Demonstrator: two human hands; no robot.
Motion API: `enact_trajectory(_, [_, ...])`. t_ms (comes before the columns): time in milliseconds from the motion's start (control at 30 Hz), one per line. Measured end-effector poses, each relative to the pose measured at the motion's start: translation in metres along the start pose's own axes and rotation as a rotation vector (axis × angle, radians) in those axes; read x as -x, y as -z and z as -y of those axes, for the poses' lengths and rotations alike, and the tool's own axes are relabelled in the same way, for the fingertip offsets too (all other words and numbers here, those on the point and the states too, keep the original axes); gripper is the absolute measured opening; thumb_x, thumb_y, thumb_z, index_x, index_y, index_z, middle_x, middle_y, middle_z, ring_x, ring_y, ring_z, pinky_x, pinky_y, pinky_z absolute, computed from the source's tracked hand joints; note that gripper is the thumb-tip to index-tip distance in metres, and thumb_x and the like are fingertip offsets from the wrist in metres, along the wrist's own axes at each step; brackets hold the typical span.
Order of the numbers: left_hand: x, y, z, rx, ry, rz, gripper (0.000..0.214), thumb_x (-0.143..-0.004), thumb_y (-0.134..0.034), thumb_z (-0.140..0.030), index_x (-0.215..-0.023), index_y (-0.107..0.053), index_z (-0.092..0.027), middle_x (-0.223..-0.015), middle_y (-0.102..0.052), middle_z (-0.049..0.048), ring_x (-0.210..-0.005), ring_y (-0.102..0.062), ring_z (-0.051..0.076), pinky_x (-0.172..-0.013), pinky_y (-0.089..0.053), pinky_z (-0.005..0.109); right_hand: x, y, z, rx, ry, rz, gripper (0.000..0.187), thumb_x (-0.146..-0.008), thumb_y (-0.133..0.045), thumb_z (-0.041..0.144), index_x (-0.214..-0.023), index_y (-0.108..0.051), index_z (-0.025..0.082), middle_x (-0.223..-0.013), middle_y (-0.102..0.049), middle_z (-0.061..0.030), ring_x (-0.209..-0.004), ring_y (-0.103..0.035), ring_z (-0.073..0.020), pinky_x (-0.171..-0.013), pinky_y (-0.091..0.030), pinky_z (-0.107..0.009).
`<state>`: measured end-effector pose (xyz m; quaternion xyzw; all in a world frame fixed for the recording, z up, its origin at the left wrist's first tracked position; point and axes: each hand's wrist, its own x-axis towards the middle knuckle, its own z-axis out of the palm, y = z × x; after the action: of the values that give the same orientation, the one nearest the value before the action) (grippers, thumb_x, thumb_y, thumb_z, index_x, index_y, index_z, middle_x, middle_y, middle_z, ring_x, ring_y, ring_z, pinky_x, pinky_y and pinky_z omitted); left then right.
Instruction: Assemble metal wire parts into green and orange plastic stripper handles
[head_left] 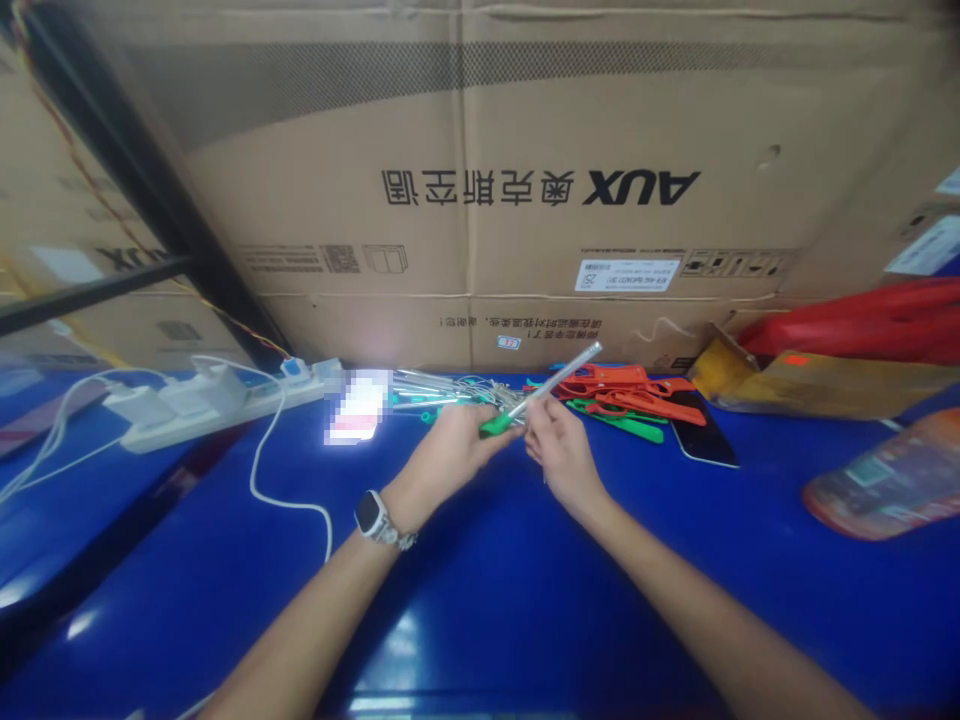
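A slim silvery rod with a green end piece (561, 374) slants up to the right between my hands. My left hand (454, 440), with a watch on its wrist, is closed around the green end. The fingers of my right hand (559, 448) pinch the rod further along; its tip points up toward the cardboard. Just beyond my left hand lies a heap of silvery rods (427, 385), some with green parts. Behind my right hand is a pile of flat orange-red plastic pieces (622, 385), with green plastic pieces (637, 428) at its near side.
A large cardboard box (465, 120) stands behind the blue table (480, 600). To the left are a power strip (225, 410) with plugs and a white cable, and a lit phone (360, 405). A dark phone (705, 440) and a bottle (885, 480) lie on the right.
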<state>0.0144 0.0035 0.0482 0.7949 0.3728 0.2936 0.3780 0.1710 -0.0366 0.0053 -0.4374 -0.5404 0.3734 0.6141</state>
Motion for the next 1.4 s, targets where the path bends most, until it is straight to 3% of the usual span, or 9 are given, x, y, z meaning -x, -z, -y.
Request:
enact_trajectory(133, [0.003, -0.003, 0.013, -0.299, -0.075, 0.003, 0.037, -0.093, -0.057, -0.041, -0.065, -0.052, -0.017, -0.053, -0.054, -0.0026, -0.047, -0.046, 0.01, -0.05, -0.032, 0.023, -0.002, -0.006, -0.003, 0.014, -0.015, -0.024, 0.038, -0.09, -0.055, 0.057, -0.082, -0.054, 0.02, -0.058, -0.042, 0.0059, -0.049, -0.036, -0.0087, -0.045, -0.03, -0.022])
enact_trajectory(267, [0.005, -0.006, 0.025, -0.44, -0.046, 0.028, 0.032, -0.092, -0.059, -0.042, -0.071, -0.058, -0.017, -0.06, -0.058, 0.0003, -0.053, -0.048, 0.013, -0.053, -0.03, 0.025, -0.002, -0.009, -0.004, 0.037, -0.012, -0.062, 0.036, -0.087, -0.061, 0.054, -0.082, -0.056, 0.019, -0.061, -0.048, 0.0043, -0.05, -0.039, -0.0085, -0.045, -0.031, -0.022])
enact_trajectory(533, [0.012, 0.002, 0.022, -0.382, -0.155, 0.147, 0.027, -0.097, -0.05, -0.039, -0.094, -0.067, -0.018, -0.067, -0.063, 0.0001, -0.05, -0.048, 0.011, -0.054, -0.031, 0.024, 0.0, -0.011, -0.005, -0.213, -0.137, 0.025, 0.039, -0.082, -0.067, 0.056, -0.083, -0.055, 0.019, -0.056, -0.05, 0.0072, -0.038, -0.032, -0.0037, -0.035, -0.023, -0.018])
enact_trajectory(800, [0.012, -0.003, 0.029, -0.245, -0.211, 0.025, 0.025, -0.095, -0.054, -0.037, -0.084, -0.067, -0.019, -0.06, -0.061, 0.0006, -0.045, -0.046, 0.012, -0.049, -0.027, 0.024, 0.0, -0.013, -0.005, -0.168, -0.079, -0.063, 0.038, -0.083, -0.066, 0.055, -0.08, -0.051, 0.02, -0.054, -0.049, 0.008, -0.038, -0.043, -0.0054, -0.033, -0.035, -0.017])
enact_trajectory(933, [0.012, 0.0, 0.028, -0.175, -0.169, 0.063, 0.025, -0.095, -0.053, -0.036, -0.086, -0.069, -0.019, -0.061, -0.064, 0.0013, -0.046, -0.051, 0.013, -0.049, -0.029, 0.023, -0.001, -0.012, -0.007, -0.223, -0.134, 0.025, 0.04, -0.08, -0.068, 0.057, -0.084, -0.051, 0.021, -0.059, -0.049, 0.0082, -0.04, -0.045, -0.0066, -0.032, -0.042, -0.018])
enact_trajectory(1067, [0.013, 0.003, 0.026, -0.203, -0.156, 0.092, 0.026, -0.097, -0.05, -0.037, -0.089, -0.068, -0.019, -0.067, -0.068, 0.0027, -0.054, -0.058, 0.015, -0.053, -0.033, 0.023, -0.002, -0.008, -0.004, -0.212, -0.147, 0.084, 0.04, -0.081, -0.067, 0.057, -0.088, -0.052, 0.021, -0.062, -0.051, 0.0081, -0.041, -0.045, -0.006, -0.032, -0.042, -0.018])
enact_trajectory(1233, [0.013, -0.001, 0.024, -0.326, -0.14, 0.056, 0.027, -0.097, -0.05, -0.039, -0.091, -0.066, -0.019, -0.064, -0.065, 0.0028, -0.048, -0.053, 0.014, -0.051, -0.03, 0.024, -0.003, -0.009, -0.001, -0.154, -0.094, -0.012, 0.04, -0.08, -0.069, 0.056, -0.081, -0.052, 0.02, -0.054, -0.05, 0.0081, -0.037, -0.046, -0.0061, -0.032, -0.04, -0.017])
enact_trajectory(1400, [0.013, -0.006, 0.022, -0.418, -0.164, 0.038, 0.027, -0.099, -0.046, -0.038, -0.094, -0.065, -0.019, -0.069, -0.066, 0.0039, -0.056, -0.058, 0.016, -0.054, -0.03, 0.025, -0.003, -0.01, 0.001, -0.164, -0.116, -0.024, 0.043, -0.079, -0.07, 0.058, -0.076, -0.05, 0.02, -0.051, -0.052, 0.0072, -0.036, -0.05, -0.0084, -0.033, -0.042, -0.019])
